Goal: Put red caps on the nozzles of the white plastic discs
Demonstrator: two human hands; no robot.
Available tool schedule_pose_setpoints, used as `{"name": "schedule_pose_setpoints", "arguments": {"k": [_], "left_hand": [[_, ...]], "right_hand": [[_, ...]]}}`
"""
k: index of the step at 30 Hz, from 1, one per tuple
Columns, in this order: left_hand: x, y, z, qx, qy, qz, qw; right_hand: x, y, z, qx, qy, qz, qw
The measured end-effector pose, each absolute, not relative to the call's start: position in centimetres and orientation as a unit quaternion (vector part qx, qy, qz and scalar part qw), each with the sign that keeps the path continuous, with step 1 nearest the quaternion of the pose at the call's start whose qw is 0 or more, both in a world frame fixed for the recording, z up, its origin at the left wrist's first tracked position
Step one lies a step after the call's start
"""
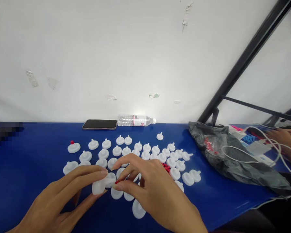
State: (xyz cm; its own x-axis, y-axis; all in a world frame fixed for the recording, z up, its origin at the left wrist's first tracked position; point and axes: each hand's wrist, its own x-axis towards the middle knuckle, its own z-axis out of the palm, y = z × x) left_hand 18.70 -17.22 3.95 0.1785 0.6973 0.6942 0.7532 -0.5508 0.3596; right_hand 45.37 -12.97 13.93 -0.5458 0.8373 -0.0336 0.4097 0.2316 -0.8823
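My left hand (pixel 63 194) pinches a white plastic disc-shaped spout piece (pixel 98 187) between thumb and fingers, its narrow spout pointing right. At the end of that spout my right hand (pixel 155 187) holds a small red cap (pixel 116 182) between thumb and fingertips; I cannot tell whether the cap is seated on the spout. Around both hands, several similar white spout pieces (pixel 117 150) lie on the blue table. One white piece (pixel 74 148) at the far left carries a red cap. Partly behind my right hand lies a pile of red caps (pixel 166 167).
A phone (pixel 99 124) and a plastic water bottle (pixel 135 120) lie along the wall. At the right are a dark plastic bag (pixel 218 161), a white cable (pixel 244 160), a black metal frame (pixel 232 81) and another person's hands (pixel 285 139). The blue tabletop (pixel 34 161) extends left.
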Motion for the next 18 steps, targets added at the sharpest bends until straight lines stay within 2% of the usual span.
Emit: {"name": "schedule_pose_setpoints", "arguments": {"k": [9,14,18], "left_hand": [[18.5,-17.3,4.2,-0.786,-0.460,-0.410,0.057],[18.0,-17.7,4.1,-0.771,-0.467,-0.426,0.081],[17.7,-18.3,3.8,-0.746,-0.488,-0.449,0.064]], "right_hand": [[45.3,-12.6,13.4,-0.391,-0.743,0.471,0.271],[44.8,-12.5,13.2,-0.365,-0.688,0.545,0.309],[43.8,-13.3,13.0,-0.382,-0.651,0.582,0.302]]}}
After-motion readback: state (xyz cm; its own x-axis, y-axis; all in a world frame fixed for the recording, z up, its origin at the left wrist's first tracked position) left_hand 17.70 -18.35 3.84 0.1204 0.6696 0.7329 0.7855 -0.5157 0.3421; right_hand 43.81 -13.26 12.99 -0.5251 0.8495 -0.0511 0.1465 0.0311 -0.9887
